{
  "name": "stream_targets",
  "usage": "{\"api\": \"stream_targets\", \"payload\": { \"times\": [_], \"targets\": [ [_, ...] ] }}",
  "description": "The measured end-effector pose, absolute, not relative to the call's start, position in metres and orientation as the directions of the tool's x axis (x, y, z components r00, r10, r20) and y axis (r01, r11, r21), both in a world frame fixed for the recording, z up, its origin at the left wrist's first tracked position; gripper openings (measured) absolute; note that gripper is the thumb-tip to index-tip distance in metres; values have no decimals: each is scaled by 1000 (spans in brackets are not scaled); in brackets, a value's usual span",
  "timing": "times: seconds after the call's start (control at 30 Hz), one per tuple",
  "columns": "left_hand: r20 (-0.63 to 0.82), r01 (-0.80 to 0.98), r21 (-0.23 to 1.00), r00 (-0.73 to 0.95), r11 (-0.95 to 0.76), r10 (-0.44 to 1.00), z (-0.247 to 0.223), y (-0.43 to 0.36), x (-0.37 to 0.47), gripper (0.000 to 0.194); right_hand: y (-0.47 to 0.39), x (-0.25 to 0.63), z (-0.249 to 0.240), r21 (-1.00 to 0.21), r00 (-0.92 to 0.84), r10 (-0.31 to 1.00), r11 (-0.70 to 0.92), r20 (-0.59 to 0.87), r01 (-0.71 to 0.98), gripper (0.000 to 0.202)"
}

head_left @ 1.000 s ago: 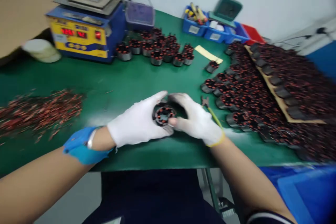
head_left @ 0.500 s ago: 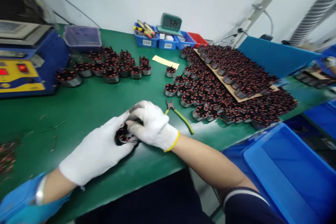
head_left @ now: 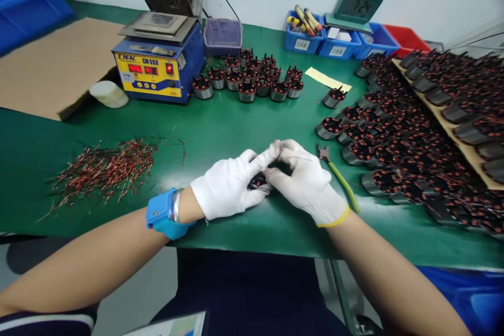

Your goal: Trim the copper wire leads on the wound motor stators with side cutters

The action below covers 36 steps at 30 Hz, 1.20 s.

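Note:
Both my hands wear white knitted gloves and meet over the green bench near its front edge. Wrapped round a small motor stator (head_left: 258,182) with copper windings is my left hand (head_left: 232,184), which hides most of it. My right hand (head_left: 303,176) closes on the same stator from the right, its fingertips pressed together at the top. A thin dark line like a wire crosses the right glove; what exactly those fingertips pinch is hidden. Just right of this hand lie green-handled cutting pliers (head_left: 342,184).
Cut copper wire pieces (head_left: 112,168) lie in a pile at left. Behind stand a blue-yellow soldering unit (head_left: 153,65) and a group of stators (head_left: 247,92). Many more stators (head_left: 394,152) fill the right side, some on a board (head_left: 444,121). Blue bins (head_left: 301,42) and a clock (head_left: 359,5) are at back.
My view has swung to the left, bringing the wire pile and soldering unit into sight. My left fingers have moved up to meet the right ones over the stator.

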<state>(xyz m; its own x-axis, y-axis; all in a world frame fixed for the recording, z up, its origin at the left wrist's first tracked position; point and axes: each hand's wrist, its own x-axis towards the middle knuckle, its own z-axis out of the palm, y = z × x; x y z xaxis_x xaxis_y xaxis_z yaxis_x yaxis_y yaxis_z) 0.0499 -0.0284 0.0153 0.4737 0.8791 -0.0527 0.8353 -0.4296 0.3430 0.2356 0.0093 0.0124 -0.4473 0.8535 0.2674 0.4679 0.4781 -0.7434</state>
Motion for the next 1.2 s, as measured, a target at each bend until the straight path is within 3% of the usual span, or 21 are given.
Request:
{"api": "stream_targets", "payload": {
  "times": [0.1,0.2,0.3,0.4,0.47,0.57,0.63,0.83,0.97,1.03,1.13,1.2],
  "targets": [
    [-26,825,385,458,-414,889,13,-27,50,83,0,235,17,-741,-491,798,555,348,377,7],
    [-27,862,370,382,-345,924,13,-25,50,82,-8,248,23,-821,-556,769,515,316,246,6],
    [-25,871,373,353,-318,935,15,-23,49,66,-9,260,24,-958,-556,828,215,75,190,11],
    [-18,851,422,352,-312,936,16,-20,46,59,-1,266,21,-972,-592,787,-40,-173,231,19],
    [-13,839,447,354,-311,935,17,-19,44,58,6,267,20,-908,-564,803,73,-193,413,17],
    [8,801,493,387,-340,922,16,-16,43,52,11,262,20,-588,-466,882,345,-63,731,14],
    [34,767,531,406,-360,913,15,-14,43,53,11,256,20,-465,-453,891,401,0,789,20],
    [-3,646,739,285,-190,958,16,-14,42,80,16,242,9,-734,-548,836,368,-7,571,49],
    [-30,609,769,336,-193,941,17,-15,42,89,24,246,5,-587,-351,936,265,-36,765,43],
    [-41,592,784,347,-185,937,18,-16,42,95,25,247,5,-611,-290,956,203,-46,766,39],
    [-49,569,804,350,-170,936,19,-16,44,112,23,239,7,-863,-448,888,139,-109,486,49],
    [-86,590,792,362,-156,928,21,-16,45,120,19,232,7,-921,-521,850,135,-82,365,57]
  ]
}}
